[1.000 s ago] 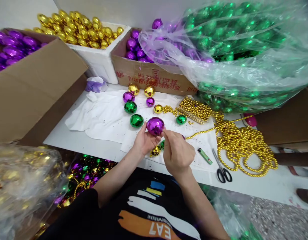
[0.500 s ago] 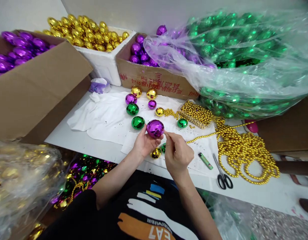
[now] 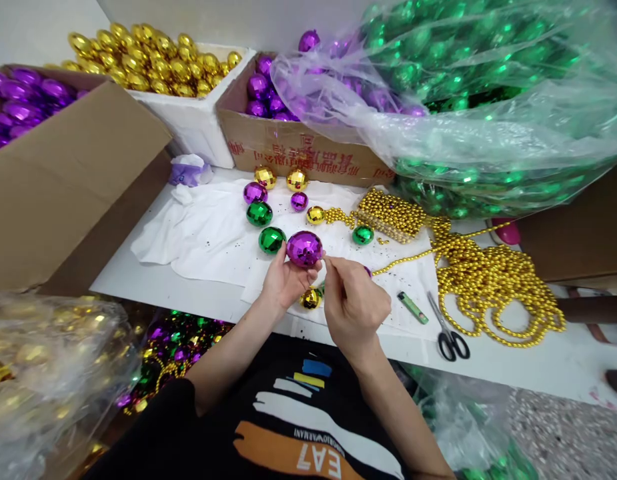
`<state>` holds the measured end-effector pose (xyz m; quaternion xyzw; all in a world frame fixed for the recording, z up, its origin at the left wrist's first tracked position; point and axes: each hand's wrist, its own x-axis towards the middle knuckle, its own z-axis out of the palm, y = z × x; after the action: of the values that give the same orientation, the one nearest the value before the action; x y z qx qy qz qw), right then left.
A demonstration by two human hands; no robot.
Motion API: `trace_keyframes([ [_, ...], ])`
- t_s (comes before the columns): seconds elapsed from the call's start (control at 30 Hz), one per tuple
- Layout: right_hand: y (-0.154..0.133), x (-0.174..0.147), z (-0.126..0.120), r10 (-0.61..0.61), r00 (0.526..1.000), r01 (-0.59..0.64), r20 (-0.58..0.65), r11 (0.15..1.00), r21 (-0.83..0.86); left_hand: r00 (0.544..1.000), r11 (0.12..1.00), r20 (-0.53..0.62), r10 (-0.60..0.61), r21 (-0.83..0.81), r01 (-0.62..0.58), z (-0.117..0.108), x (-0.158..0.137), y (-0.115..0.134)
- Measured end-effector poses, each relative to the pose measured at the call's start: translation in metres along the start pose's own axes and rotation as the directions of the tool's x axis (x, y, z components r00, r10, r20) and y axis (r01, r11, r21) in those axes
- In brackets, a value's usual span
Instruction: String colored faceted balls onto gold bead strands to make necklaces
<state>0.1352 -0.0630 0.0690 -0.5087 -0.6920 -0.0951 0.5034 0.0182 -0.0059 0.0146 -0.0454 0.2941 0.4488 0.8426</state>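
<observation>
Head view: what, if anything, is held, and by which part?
Left hand holds the purple faceted ornament by its underside and left side. Right hand pinches beside the ornament's right end; anything held is too small to tell.

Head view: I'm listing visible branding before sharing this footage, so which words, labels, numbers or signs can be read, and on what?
"EA7": black shirt, upside down in the view.
"EMPORIO ARMANI": same shirt, small, upside down and partly blurred.
Red Chinese characters: middle cardboard box, upside down, too blurred to quote reliably.
Print on the purple-and-white packet and green lighter: too small or blurred to read.
</observation>
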Motion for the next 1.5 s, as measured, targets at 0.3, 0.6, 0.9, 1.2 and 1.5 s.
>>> trace_keyframes([
  [0.3,0.004,-0.004,0.004,-0.02,1.0,0.02,-0.002,1.0,0.002,0.999,1.0,-0.033,-0.014,0.012,0.014,0.003,-0.001,-0.002],
  [0.6,0.008,-0.011,0.011,-0.024,1.0,0.025,0.019,0.999,-0.032,0.999,1.0,-0.041,0.0,0.007,0.0,0.001,0.002,-0.003],
  [0.9,0.013,-0.018,0.025,-0.05,0.999,0.05,0.019,0.999,-0.004,0.998,1.0,-0.064,0.013,0.002,-0.013,0.005,-0.003,-0.004],
  [1.2,0.028,-0.013,0.024,0.366,0.923,-0.382,0.12,0.909,0.166,0.994,0.983,0.105,-0.006,0.186,-0.014,0.019,0.003,0.012],
  [1.5,0.064,0.027,0.024,0.51,0.743,-0.668,0.433,0.524,0.529,0.943,0.905,0.236,0.233,0.303,-0.299,0.095,-0.004,0.038],
])
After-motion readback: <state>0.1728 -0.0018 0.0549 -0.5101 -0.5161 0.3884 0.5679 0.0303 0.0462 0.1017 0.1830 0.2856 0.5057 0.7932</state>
